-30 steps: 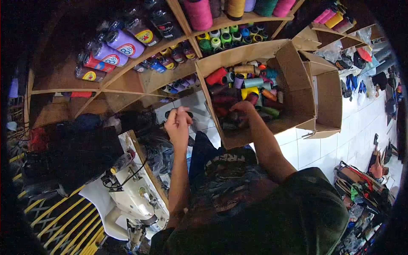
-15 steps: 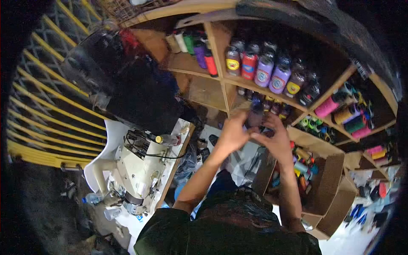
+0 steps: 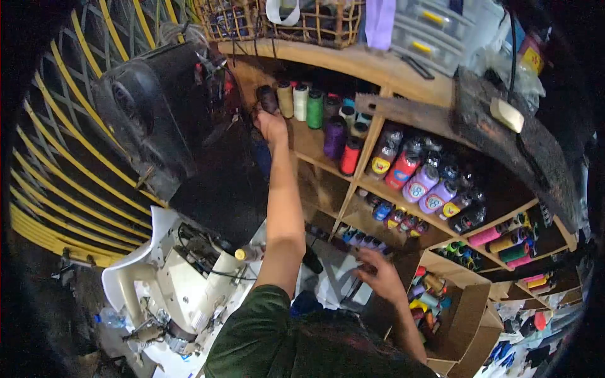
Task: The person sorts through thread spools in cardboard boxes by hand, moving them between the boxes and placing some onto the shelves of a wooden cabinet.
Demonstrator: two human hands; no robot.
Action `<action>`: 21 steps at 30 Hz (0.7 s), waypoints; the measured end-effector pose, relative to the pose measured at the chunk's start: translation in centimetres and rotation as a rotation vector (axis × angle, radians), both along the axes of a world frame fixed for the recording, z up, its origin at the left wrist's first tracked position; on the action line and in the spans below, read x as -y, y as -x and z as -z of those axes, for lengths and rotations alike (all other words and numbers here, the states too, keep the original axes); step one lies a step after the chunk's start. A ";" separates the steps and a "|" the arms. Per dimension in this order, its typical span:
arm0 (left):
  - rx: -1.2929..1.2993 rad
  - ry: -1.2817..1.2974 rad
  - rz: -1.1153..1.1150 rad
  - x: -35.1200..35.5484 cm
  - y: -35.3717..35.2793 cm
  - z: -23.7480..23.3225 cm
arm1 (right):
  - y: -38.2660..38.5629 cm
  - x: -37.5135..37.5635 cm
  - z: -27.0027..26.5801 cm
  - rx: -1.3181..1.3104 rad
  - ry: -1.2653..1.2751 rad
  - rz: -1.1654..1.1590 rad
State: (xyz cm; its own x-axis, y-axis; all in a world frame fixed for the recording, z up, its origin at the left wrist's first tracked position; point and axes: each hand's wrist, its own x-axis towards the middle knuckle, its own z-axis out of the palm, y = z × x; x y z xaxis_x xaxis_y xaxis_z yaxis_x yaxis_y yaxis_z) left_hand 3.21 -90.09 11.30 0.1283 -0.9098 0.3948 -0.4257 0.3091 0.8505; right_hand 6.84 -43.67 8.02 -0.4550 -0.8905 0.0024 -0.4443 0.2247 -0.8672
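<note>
since half a second ago our left hand (image 3: 272, 125) has parted from the right and climbed to the upper shelf (image 3: 307, 143), near 11 o'clock. its fingers close round a dark thread cone (image 3: 267, 97), upright, at 12 o'clock from the knuckles and just left of the beige spool (image 3: 285, 99). our left arm is stretched nearly straight. our right hand (image 3: 378, 277) hangs low at 5 o'clock, fingers loosely spread, beside the cardboard box (image 3: 469, 315).

Shelf unit (image 3: 353, 63) ahead. Basket (image 3: 283, 22) on its top, plastic drawers (image 3: 435, 25) right of basket. Left hand (image 3: 272, 126) at left end of upper shelf, spool (image 3: 267, 97) in it, row of spools (image 3: 309, 104) just right. Sewing machine (image 3: 189, 283) below left. Cardboard box (image 3: 466, 321) below right, small spools (image 3: 423, 296) inside. Right hand (image 3: 378, 277) just left of box.
</note>
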 end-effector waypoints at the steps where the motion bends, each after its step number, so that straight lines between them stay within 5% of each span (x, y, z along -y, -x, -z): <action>1: -0.016 0.048 -0.026 1.3 0.9 1.2 | 0.2 -0.8 0.7 0.052 0.008 0.018; 3: -0.049 -0.116 -0.008 2.8 1.6 2.5 | 0.1 -2.5 1.8 0.169 0.017 0.060; 6: -0.146 -0.036 0.026 1.0 0.6 0.8 | 0.1 -3.2 2.5 0.328 -0.034 0.129; 7: 0.008 0.107 -0.016 1.9 0.4 1.6 | 0.1 -3.0 2.0 0.325 -0.103 0.158; 10: 0.031 -0.127 0.015 0.4 -0.3 0.3 | 0.4 -2.7 2.0 0.269 -0.039 0.113; 13: 0.111 0.028 -0.037 1.1 -0.2 1.1 | 0.4 -2.0 1.3 0.155 -0.012 0.102; 21: 0.110 -0.132 0.052 3.3 0.2 1.4 | 0.0 -1.9 1.1 0.226 -0.081 0.134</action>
State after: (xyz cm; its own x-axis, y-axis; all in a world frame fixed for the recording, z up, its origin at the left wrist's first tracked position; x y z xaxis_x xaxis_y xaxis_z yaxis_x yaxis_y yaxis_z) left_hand 3.00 -93.36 9.88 0.0419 -0.9590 0.2802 -0.5048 0.2217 0.8343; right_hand 6.83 -41.73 6.96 -0.5494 -0.8156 -0.1816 -0.2033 0.3414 -0.9177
